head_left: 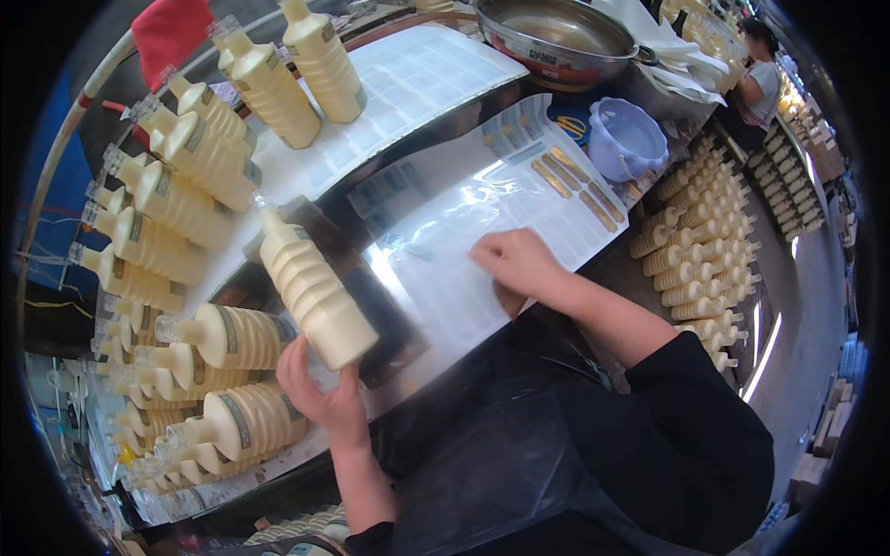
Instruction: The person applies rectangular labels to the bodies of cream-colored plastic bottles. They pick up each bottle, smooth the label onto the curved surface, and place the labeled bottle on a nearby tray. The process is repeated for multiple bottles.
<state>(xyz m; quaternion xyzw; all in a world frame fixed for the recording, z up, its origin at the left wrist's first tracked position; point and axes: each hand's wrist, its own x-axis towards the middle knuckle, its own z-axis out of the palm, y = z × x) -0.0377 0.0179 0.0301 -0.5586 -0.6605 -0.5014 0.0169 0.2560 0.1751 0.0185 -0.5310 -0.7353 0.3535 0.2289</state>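
Observation:
My left hand (323, 394) grips a cream-coloured ribbed bottle (315, 287) by its base. The bottle tilts, its clear neck pointing to the far left, and no label shows on the side facing me. To the right, my right hand (521, 263) hovers over or touches a glossy backing sheet (445, 278); its fingers are curled together, and whatever they hold, if anything, is hidden. Several gold strip labels (575, 165) stay on that sheet's far right part. Faint bluish label shapes show on its far left part.
Several cream bottles (250, 422) with dark labels crowd the table's left side. Another label sheet (417, 79) lies at the back. A metal pan (556, 42) and lavender bucket (629, 139) stand far right. Rows of bottles (700, 241) cover floor space. Beyond them is a person (760, 79).

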